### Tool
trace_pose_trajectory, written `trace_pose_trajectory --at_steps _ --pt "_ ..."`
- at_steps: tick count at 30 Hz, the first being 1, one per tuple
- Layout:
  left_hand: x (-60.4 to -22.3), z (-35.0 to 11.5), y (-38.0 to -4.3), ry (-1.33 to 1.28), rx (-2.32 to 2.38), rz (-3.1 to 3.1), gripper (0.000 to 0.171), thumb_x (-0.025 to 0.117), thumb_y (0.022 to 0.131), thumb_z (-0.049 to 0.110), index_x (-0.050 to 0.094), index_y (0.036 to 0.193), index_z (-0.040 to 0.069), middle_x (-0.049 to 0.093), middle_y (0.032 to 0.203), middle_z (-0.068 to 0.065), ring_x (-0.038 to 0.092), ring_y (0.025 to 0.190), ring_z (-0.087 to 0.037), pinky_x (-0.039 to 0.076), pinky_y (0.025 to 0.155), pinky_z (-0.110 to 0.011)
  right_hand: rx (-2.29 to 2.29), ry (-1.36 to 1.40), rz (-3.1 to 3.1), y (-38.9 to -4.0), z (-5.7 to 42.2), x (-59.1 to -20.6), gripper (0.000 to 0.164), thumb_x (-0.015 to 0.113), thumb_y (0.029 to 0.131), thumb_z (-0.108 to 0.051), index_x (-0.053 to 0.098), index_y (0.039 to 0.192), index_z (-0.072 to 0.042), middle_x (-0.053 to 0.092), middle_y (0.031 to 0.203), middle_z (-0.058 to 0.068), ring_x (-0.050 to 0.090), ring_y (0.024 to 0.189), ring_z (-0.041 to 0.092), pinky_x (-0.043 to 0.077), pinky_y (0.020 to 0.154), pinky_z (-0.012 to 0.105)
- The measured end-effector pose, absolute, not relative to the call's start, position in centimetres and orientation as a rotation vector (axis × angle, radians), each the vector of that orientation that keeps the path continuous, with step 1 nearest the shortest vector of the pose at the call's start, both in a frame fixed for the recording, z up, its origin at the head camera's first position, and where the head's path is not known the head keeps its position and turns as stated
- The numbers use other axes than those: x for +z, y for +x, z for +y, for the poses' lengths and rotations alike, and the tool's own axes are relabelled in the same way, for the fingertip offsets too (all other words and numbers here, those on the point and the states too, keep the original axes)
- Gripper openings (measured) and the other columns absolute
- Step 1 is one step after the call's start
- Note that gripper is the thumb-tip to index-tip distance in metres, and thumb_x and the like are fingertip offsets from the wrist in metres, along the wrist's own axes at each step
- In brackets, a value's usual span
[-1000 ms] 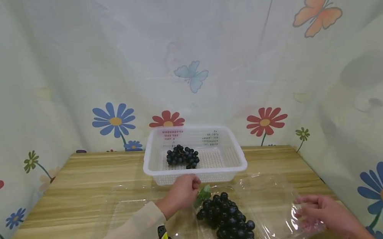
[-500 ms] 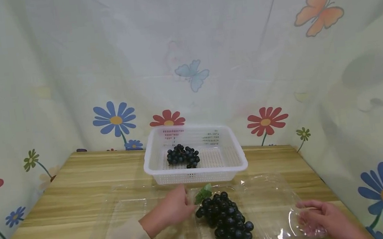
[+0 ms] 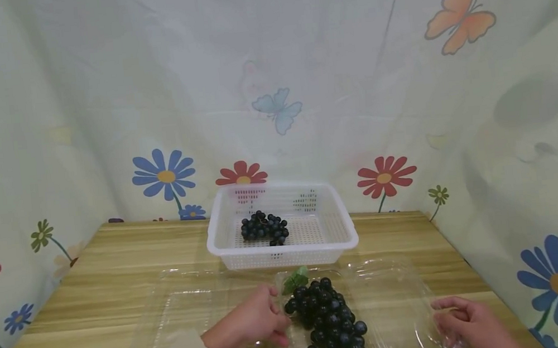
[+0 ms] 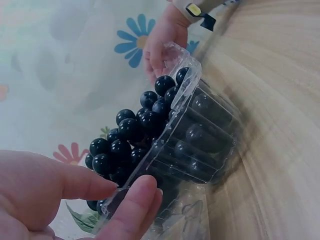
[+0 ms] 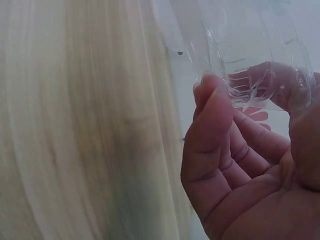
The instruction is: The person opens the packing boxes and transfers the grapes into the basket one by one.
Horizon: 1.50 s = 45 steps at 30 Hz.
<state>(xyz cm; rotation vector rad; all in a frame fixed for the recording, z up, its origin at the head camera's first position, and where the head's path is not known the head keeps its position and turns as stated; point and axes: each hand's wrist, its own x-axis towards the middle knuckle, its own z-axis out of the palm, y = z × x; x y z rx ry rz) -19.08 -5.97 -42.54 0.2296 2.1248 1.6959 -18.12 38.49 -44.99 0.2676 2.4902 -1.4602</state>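
Note:
A clear plastic clamshell container (image 4: 192, 172) holds a large bunch of dark grapes (image 3: 328, 320), with a green leaf (image 3: 295, 280) at its far end. My left hand (image 3: 255, 322) is at the container's left side, pinching the rim between thumb and fingers in the left wrist view. Hinged out to the right lies the container's transparent lid (image 3: 389, 298). My right hand (image 3: 475, 323) pinches the outer edge of that lid, thumb and fingertips on the thin plastic in the right wrist view.
Behind the container stands a white perforated basket (image 3: 286, 248) with a smaller bunch of dark grapes (image 3: 264, 228) inside. Another clear plastic container (image 3: 185, 300) lies on the wooden table (image 3: 130, 255) at left. A flowered curtain (image 3: 200, 92) surrounds the table.
My left hand has drawn back from near the basket and leaf, down to the container's left rim. My right hand keeps its grip on the lid's edge and is slightly lower.

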Motion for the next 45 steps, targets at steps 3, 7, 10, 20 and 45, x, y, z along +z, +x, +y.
trace_pose_trajectory --at_steps 3,7,10,20,45 --pt "-42.8 -6.0 -19.3 0.222 1.724 2.1 0.062 0.064 0.087 -0.013 0.027 0.137 -0.016 0.062 0.091 -0.018 0.071 0.06 -0.022 0.064 0.066 -0.038 -1.443 0.228 2.506 -17.9 38.5 -45.2 0.046 0.068 0.099 -0.023 0.058 0.131 0.009 0.073 0.082 0.006 0.064 0.069 0.019 0.058 0.061 0.031" --pt "-42.9 -6.1 -19.7 0.257 1.724 2.119 0.055 0.062 0.087 -0.013 0.032 0.134 -0.015 0.062 0.09 -0.017 0.069 0.06 -0.022 0.064 0.065 -0.038 -1.36 0.227 2.589 -17.8 38.1 -45.4 0.037 0.067 0.098 -0.018 0.062 0.126 0.006 0.069 0.078 0.005 0.062 0.066 0.02 0.055 0.057 0.03" --pt "-42.9 -6.1 -20.0 0.271 1.721 2.139 0.053 0.061 0.087 -0.013 0.036 0.133 -0.013 0.062 0.089 -0.017 0.068 0.06 -0.021 0.064 0.063 -0.038 -1.266 0.293 2.678 -17.9 37.5 -45.7 0.029 0.069 0.095 -0.013 0.068 0.119 0.002 0.067 0.075 0.005 0.061 0.065 0.021 0.052 0.054 0.03" --pt "-43.1 -5.8 -21.1 0.265 1.727 2.159 0.054 0.06 0.089 -0.014 0.036 0.137 -0.013 0.059 0.089 -0.018 0.065 0.058 -0.02 0.063 0.06 -0.036 -0.937 0.304 2.803 -19.1 36.6 -46.1 0.016 0.075 0.088 -0.017 0.077 0.101 -0.007 0.067 0.079 0.0 0.058 0.07 0.016 0.049 0.061 0.031" --pt "-43.0 -5.8 -21.2 0.305 1.705 2.2 0.053 0.063 0.091 -0.009 0.038 0.137 -0.013 0.06 0.084 -0.013 0.066 0.058 -0.019 0.062 0.06 -0.037 -0.676 0.191 2.8 -20.0 36.1 -44.7 0.049 0.081 0.085 -0.036 0.069 0.112 0.004 0.065 0.084 0.001 0.058 0.075 0.016 0.052 0.066 0.034"
